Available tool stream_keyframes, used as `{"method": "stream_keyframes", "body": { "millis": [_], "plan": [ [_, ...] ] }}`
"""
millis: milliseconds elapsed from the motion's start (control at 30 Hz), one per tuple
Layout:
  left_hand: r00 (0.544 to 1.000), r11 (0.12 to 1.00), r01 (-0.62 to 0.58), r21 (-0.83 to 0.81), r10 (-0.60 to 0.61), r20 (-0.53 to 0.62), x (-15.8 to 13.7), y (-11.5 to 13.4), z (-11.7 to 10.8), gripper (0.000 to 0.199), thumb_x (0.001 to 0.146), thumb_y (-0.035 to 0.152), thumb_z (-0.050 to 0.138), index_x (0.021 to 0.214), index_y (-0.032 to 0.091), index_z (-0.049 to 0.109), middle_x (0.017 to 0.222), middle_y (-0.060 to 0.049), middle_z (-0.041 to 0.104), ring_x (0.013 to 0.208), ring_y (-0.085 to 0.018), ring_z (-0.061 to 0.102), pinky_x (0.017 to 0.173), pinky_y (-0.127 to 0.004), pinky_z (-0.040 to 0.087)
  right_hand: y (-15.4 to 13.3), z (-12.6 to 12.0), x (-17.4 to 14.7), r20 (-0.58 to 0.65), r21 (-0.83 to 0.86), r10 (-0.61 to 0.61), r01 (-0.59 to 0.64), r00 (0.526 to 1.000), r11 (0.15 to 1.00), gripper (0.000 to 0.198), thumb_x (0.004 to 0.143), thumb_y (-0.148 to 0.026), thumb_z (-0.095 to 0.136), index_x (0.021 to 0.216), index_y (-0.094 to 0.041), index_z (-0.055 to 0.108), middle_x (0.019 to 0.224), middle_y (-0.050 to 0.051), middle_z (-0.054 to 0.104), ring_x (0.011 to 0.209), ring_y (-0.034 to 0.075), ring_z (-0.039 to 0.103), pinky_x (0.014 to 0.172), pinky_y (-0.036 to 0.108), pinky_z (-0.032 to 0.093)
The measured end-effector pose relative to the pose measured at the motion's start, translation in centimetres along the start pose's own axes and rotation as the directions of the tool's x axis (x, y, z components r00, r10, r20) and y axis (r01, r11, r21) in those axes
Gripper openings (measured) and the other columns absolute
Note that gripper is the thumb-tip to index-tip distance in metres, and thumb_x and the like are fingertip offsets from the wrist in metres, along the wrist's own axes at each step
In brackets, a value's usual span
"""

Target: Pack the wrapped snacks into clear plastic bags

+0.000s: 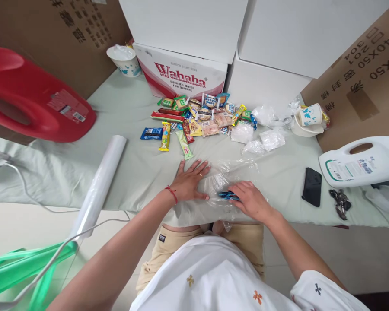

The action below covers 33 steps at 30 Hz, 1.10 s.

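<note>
My left hand (190, 180) lies with its fingers spread on the table cover, at the left edge of a sheet of clear plastic film (220, 172). My right hand (251, 199) is closed around a small stack of blue snack packets (229, 195), resting on the film. Part of the stack is hidden under my fingers. Beyond my hands lies a pile of wrapped snacks (202, 114), with a light green wrapper (184, 144) closest to my left hand. Several bundles wrapped in clear film (262, 140) sit to the right of the pile.
On the left are a roll of plastic film (103, 181) and a red jug (35, 99). A phone (311, 186), keys (340, 204) and a white bottle (363, 162) lie at right. Boxes (184, 75) line the back, near paper cups (125, 60). A cable (29, 194) hangs over the front edge.
</note>
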<state>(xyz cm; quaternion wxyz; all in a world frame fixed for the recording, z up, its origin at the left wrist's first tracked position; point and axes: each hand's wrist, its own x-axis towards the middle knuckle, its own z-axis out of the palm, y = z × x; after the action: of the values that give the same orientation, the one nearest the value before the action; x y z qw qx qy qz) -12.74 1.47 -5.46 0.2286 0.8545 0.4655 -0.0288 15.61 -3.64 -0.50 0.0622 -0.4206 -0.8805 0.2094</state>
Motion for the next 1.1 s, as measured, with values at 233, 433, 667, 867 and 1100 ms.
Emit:
{"method": "stream_keyframes", "body": {
  "millis": [233,433,667,867,1100],
  "plan": [
    [1.000,1.000,0.020,-0.001,-0.020,0.020,-0.1,0.2,-0.4,0.113,0.075,0.080,0.064,0.166,0.031,0.017,0.173,-0.011,0.013,0.160,-0.039,0.008,0.119,-0.071,-0.015,4.7,-5.3,1.1,0.138,0.208,0.059,-0.087,0.989,0.974,0.031,0.090,-0.043,0.071,0.114,-0.023,0.068,0.100,0.004,0.071,0.089,0.022,0.064,0.079,0.031,0.048],
    [1.000,1.000,0.020,0.018,-0.021,0.006,-0.1,0.2,-0.3,0.115,0.074,0.080,0.066,0.166,0.031,0.015,0.173,-0.011,0.015,0.160,-0.041,0.009,0.119,-0.071,-0.013,5.2,-4.3,4.9,0.320,0.128,-0.119,0.082,0.940,0.988,0.024,0.077,-0.038,0.084,0.083,-0.021,0.068,0.077,0.001,0.063,0.087,0.023,0.055,0.074,0.028,0.040],
    [0.999,0.999,0.036,0.016,-0.036,0.018,-0.2,0.1,-0.3,0.114,0.076,0.079,0.065,0.166,0.030,0.015,0.173,-0.011,0.015,0.160,-0.039,0.010,0.120,-0.071,-0.011,5.6,-1.5,4.4,0.189,0.098,-0.104,0.087,0.976,0.991,0.057,0.077,-0.040,0.084,0.129,-0.023,0.068,0.116,0.010,0.068,0.108,0.030,0.054,0.096,0.042,0.046],
    [0.999,0.999,0.039,0.004,-0.039,0.002,-0.3,0.1,-0.6,0.109,0.080,0.076,0.063,0.166,0.030,0.014,0.173,-0.011,0.018,0.160,-0.038,0.013,0.122,-0.070,-0.006,4.8,-3.7,0.2,-0.046,0.145,-0.060,0.066,0.997,0.987,0.066,0.093,-0.048,0.068,0.153,-0.028,0.049,0.156,0.013,0.047,0.143,0.034,0.040,0.117,0.054,0.038],
    [0.982,0.992,-0.004,-0.129,-0.021,-0.188,-3.5,-0.5,-2.2,0.079,0.092,0.068,0.053,0.160,0.034,0.035,0.173,-0.007,0.022,0.160,-0.035,0.014,0.126,-0.064,0.012,2.3,-1.3,-10.2,-0.143,0.073,-0.012,0.023,0.990,0.997,0.097,0.083,-0.059,0.076,0.163,-0.035,0.027,0.157,0.014,0.044,0.144,0.038,0.040,0.118,0.062,0.038]
  ]
}}
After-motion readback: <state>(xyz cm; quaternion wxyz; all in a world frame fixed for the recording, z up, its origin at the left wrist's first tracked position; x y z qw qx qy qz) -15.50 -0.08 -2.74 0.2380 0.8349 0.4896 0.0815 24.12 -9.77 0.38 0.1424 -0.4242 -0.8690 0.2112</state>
